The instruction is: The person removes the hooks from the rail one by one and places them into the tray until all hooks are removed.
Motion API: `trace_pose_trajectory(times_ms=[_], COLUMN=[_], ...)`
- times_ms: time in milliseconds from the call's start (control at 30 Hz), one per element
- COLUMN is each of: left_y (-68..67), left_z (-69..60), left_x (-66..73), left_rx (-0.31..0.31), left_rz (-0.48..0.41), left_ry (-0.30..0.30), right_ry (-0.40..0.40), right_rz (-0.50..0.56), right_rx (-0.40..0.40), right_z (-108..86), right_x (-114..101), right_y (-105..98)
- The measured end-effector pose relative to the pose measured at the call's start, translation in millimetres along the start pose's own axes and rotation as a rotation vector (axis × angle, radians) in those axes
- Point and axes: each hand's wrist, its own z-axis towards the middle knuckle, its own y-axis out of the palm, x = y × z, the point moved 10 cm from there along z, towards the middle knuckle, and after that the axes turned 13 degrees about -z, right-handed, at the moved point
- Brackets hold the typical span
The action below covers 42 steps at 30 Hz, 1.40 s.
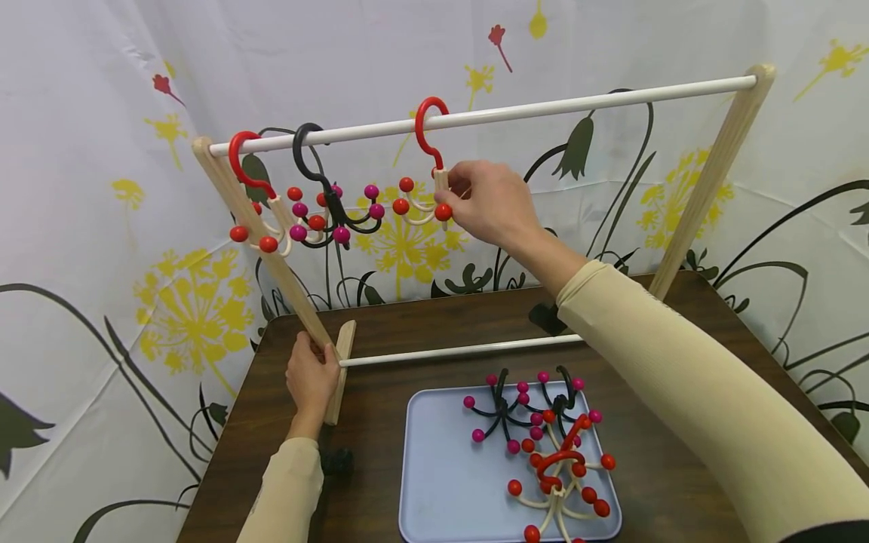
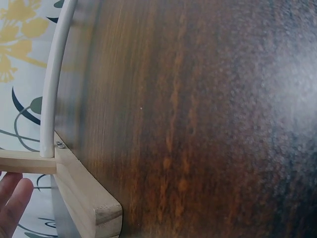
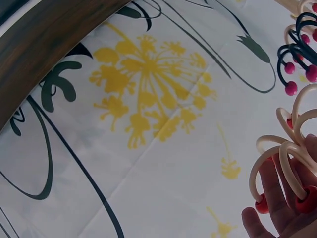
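Behind the brown table (image 1: 373, 430) — a flowered curtain (image 1: 353, 68).

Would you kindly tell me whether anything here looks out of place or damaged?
Nothing looks spilled or damaged. The only untidy spot is the tray, where the red-hooked hangers lie overlapping and bunched toward the right. The three hangers on the top rail hang by their hooks, one held by the right hand.

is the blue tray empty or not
Not empty: the tray holds black hangers and red-hooked hangers toward its right, its left part bare.
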Motion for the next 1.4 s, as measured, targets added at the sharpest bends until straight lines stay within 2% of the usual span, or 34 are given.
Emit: trace_pose_trajectory(times_ms=[167, 300, 433, 600, 733, 1000, 1233, 1400], left_y=[0.0, 0.1, -0.1, -0.9, 0.0, -0.4, -0.6, -0.9], left_z=[-0.5, 0.0, 1.3, 1.4, 1.0, -0.1, 0.0, -0.2], left_x=[-1.4, -3.3, -2.2, -0.6, -0.2, 0.1, -0.9, -1.0], left_rx=[0.0, 0.003, 0.008, 0.013, 0.007, 0.016, 0.016, 0.017], left_rz=[0.002, 0.003, -0.002, -0.003, -0.004, -0.012, -0.015, -0.018], left_ry=[-0.005, -0.006, 0.001, 0.009, 0.012, 0.018, 0.008, 0.002], right_ry=[-0.002, 0.03, 0.065, 0.039, 0.024, 0.05, -0.037, -0.066], right_rz=[0.027, 0.048, 0.078, 0.147, 0.163, 0.207, 0.157, 0.138], right_rx=[0.007, 0.017, 0.05, 0.047, -0.001, -0.161, -0.251, -0.367], right_z=[0.0, -8.0, -26.0, -58.2, -90.0, -159.4, -211.5, -240.9], right_x=[-4.9, -4.6, 0.3, 4.3, 8.8, 6.3, -12.4, -18.9], right_y=[-11.8, -21.9, -30.9, -28.7, -16.0, 21.5, 61.9, 99.3])
